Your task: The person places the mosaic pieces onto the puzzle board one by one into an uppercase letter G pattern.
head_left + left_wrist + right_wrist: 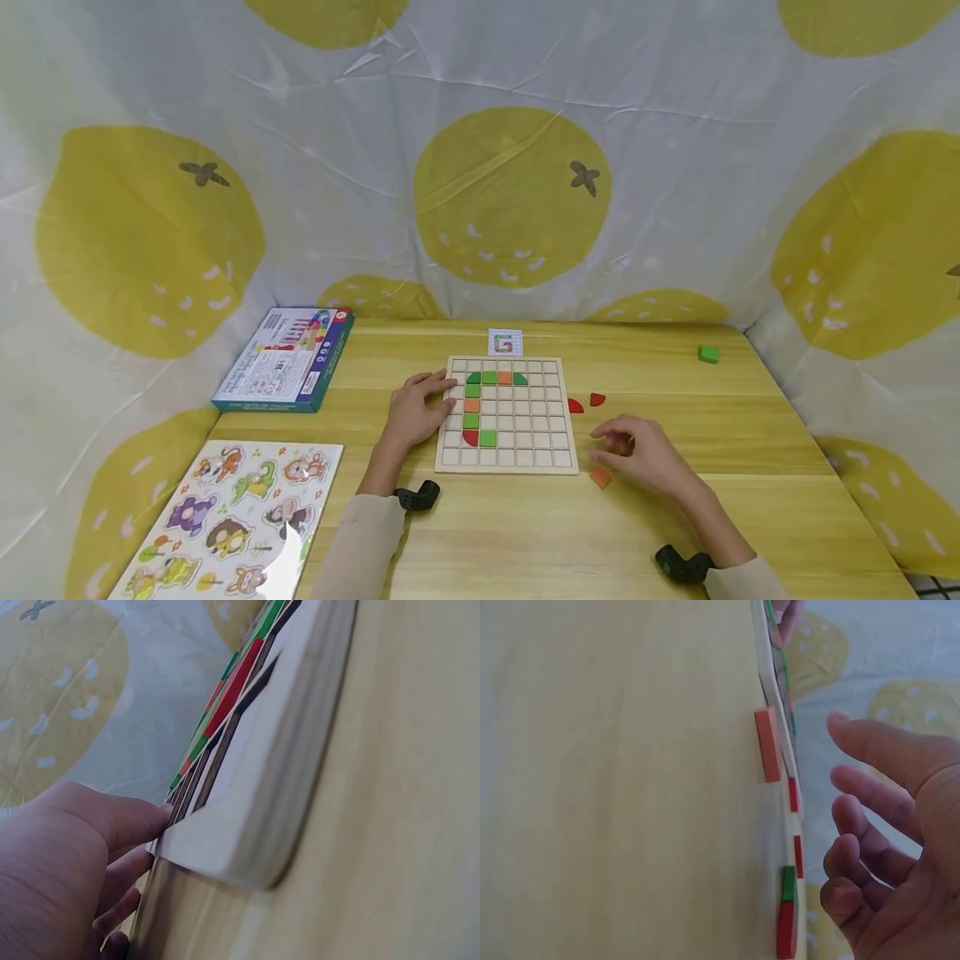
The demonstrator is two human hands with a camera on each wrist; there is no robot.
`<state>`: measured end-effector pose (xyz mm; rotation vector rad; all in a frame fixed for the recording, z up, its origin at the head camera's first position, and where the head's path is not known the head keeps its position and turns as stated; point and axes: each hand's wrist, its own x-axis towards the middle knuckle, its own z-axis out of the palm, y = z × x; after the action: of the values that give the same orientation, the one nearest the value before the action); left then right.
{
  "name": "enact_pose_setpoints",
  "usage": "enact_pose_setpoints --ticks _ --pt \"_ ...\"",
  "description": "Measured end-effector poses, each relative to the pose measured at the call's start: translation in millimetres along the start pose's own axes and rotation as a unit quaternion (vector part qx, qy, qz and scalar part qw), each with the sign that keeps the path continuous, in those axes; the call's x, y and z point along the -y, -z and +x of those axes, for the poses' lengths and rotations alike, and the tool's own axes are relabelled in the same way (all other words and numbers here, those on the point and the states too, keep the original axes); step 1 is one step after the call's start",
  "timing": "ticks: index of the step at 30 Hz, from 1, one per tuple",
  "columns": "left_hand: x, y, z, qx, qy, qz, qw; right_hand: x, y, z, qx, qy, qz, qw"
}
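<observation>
A square wooden grid board (522, 468) lies on the table, with green, orange and red tiles along its upper row, left side and lower left. My left hand (415, 410) touches the board's left edge with its fingertips; the left wrist view shows the thumb (139, 821) at the rim. To the right of the board, my right hand (643, 450) is above the table with its fingers loosely bent, holding nothing. Close by its thumb lies an orange tile (601, 477). Two red quarter-round tiles (597, 400) lie beyond that hand, one beside the board's edge.
A small pattern card (506, 342) lies behind the board. Toward the back right sits a green block (708, 355). A flat box (283, 360) and an animal picture board (232, 517) occupy the left side. A fruit-printed cloth (517, 83) hangs around the table.
</observation>
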<state>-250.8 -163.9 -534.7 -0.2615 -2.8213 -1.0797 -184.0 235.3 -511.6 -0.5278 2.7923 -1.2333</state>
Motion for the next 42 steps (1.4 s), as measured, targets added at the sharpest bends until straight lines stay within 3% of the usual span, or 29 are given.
enact_pose_setpoints --ticks 12,23,42 --pt "0.8 -0.2 0.4 0.003 0.003 0.003 1.0000 -5 -1 -18 0.022 -0.048 -0.009 0.999" --pt "-0.6 0.7 -0.3 0.003 0.006 0.001 1.0000 -9 -4 -21 0.032 -0.039 -0.043 0.998" --pt "3.8 0.1 0.3 0.012 0.006 0.009 0.9999 -8 0 -20 0.027 -0.040 -0.039 0.998"
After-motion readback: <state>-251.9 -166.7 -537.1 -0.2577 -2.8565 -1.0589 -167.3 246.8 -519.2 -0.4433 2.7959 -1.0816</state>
